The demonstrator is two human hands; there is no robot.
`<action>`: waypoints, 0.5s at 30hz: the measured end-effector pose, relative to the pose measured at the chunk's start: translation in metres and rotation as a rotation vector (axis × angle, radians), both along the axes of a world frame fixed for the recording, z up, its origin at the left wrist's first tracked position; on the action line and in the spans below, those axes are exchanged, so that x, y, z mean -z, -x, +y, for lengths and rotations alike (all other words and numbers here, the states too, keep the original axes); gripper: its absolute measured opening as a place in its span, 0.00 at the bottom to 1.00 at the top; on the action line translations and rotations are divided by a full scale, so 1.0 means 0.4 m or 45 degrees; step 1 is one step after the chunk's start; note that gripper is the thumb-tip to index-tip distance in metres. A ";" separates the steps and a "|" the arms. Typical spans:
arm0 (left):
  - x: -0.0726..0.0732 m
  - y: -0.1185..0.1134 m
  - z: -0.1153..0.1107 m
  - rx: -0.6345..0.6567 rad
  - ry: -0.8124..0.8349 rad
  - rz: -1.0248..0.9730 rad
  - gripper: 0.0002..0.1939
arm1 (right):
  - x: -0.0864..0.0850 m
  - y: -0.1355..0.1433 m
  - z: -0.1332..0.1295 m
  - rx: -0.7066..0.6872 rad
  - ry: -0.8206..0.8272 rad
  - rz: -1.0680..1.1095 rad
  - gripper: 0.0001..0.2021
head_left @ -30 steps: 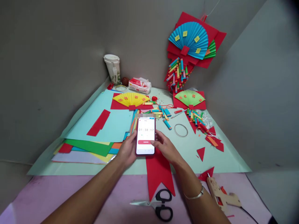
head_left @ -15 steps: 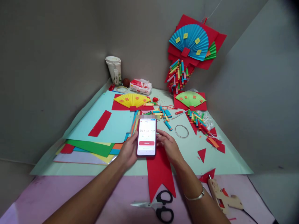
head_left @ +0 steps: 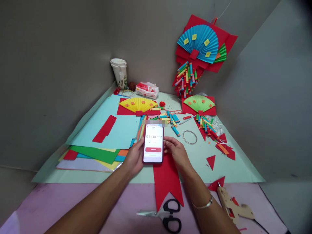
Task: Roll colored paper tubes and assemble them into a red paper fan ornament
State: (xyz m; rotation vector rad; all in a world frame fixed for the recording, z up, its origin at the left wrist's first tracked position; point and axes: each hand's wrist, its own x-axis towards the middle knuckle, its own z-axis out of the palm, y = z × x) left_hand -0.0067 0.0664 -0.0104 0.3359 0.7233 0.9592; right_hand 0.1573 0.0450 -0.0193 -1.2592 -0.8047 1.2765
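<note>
A smartphone (head_left: 153,143) is held upright between my two hands, its lit screen reading 01:38:17 above a red bar. My left hand (head_left: 135,156) grips its left edge; my right hand (head_left: 177,154) has its fingers closed at the right edge. Some fingertips are hidden behind the phone. Below it lies a red paper strip (head_left: 167,182) with a V-notched end, partly covered by the phone. Black-handled scissors (head_left: 165,214) rest at the strip's notched end, blades pointing left.
Coloured sheets (head_left: 90,156) are stacked at left. Paper rolls (head_left: 175,130), a yellow fan (head_left: 138,105) and a green fan (head_left: 200,103) lie farther back. A glue gun (head_left: 232,204) sits at front right. A blue fan decoration (head_left: 200,42) hangs at back right, near a bracelet-like ring (head_left: 189,137).
</note>
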 end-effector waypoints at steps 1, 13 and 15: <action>0.001 0.000 0.001 0.004 0.003 0.003 0.21 | 0.000 0.000 0.000 -0.007 0.001 -0.010 0.13; 0.001 -0.001 0.000 -0.015 0.014 -0.016 0.19 | 0.008 -0.002 0.001 -0.026 0.003 -0.033 0.13; 0.003 0.000 0.000 -0.014 0.012 -0.008 0.20 | 0.008 -0.002 0.001 -0.030 0.002 -0.033 0.13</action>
